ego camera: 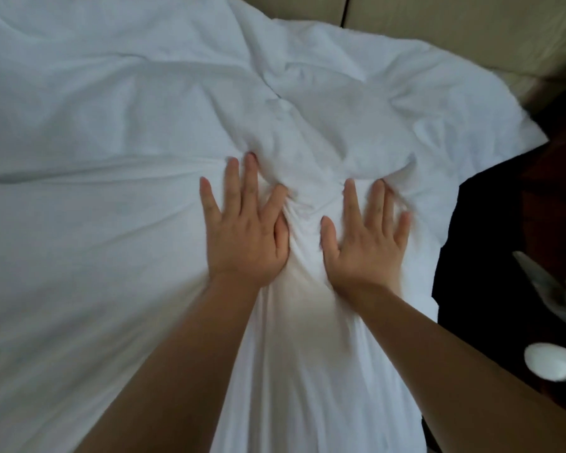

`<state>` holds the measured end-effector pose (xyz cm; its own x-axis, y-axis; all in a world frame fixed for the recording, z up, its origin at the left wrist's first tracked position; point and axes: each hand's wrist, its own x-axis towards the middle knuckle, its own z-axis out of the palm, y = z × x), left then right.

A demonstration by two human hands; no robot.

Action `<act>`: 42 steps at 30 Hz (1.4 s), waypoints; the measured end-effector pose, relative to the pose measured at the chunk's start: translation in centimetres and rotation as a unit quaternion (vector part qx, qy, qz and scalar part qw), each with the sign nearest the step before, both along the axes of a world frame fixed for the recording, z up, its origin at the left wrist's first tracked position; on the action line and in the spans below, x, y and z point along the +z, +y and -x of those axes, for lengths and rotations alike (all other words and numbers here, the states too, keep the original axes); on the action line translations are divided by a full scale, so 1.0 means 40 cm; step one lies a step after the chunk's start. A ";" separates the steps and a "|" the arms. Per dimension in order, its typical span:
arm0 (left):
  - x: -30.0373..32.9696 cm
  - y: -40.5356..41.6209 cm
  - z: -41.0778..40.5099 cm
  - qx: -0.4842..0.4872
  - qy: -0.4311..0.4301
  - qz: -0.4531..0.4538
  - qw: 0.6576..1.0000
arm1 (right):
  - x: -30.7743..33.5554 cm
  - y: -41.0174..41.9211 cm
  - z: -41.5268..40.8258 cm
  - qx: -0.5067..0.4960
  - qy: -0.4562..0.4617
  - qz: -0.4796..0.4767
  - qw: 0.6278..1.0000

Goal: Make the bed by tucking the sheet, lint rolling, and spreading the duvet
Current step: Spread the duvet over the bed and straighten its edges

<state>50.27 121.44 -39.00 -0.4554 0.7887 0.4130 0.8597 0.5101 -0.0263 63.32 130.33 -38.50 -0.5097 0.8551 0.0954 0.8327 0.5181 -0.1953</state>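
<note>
A white duvet (111, 125) covers nearly the whole bed, with creases bunched up near the middle. My left hand (245, 227) lies flat on it, fingers straight and spread, pressing the cloth. My right hand (366, 233) presses the duvet beside it in the same way, a hand's width to the right. A ridge of wrinkled fabric rises between the two hands and just beyond their fingertips. The duvet's right corner (517, 132) hangs near the bed's edge. No lint roller is in sight.
A beige padded headboard (438, 24) runs along the top right. Dark floor (504, 240) lies to the right of the bed. A white rounded object (549, 366) and something grey (556, 289) sit at the right edge.
</note>
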 end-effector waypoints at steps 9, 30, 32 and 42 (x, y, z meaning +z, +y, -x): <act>-0.023 0.116 0.074 0.018 -0.018 -0.036 0.999 | -0.037 0.112 0.098 0.018 0.013 -0.035 0.999; 0.154 0.191 0.096 0.107 -0.212 0.262 0.935 | 0.218 0.290 0.152 0.157 0.052 -0.011 0.986; 0.179 0.170 0.055 0.097 -0.236 0.266 0.930 | 0.276 0.327 0.133 0.144 0.054 -0.141 0.978; 0.342 0.172 -0.040 0.147 -0.529 0.189 0.814 | 0.377 0.408 0.144 0.208 -0.246 0.045 0.946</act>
